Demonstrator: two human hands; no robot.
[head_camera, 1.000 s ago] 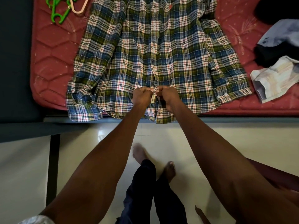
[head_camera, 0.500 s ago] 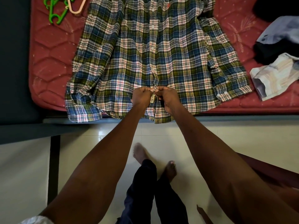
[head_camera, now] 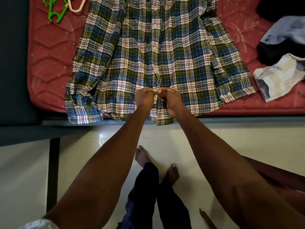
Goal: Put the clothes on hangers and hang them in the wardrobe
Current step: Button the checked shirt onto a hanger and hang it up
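A green, blue and white plaid shirt (head_camera: 148,55) lies spread flat on a red mattress (head_camera: 49,63), its hem hanging over the near edge. My left hand (head_camera: 144,99) and my right hand (head_camera: 170,100) meet at the lower end of the button placket, both pinching the fabric there, with a small label between them. Green hangers (head_camera: 54,12) and a pale pink hanger (head_camera: 76,5) lie on the mattress at the far left.
A pile of other clothes, dark, pale blue and a striped light shirt (head_camera: 279,76), sits at the mattress's right side. My bare feet stand on a pale tiled floor (head_camera: 99,146). A dark wooden edge (head_camera: 272,176) shows at the lower right.
The hands stay together at the same spot on the placket; only slight finger movement and a small camera shift.
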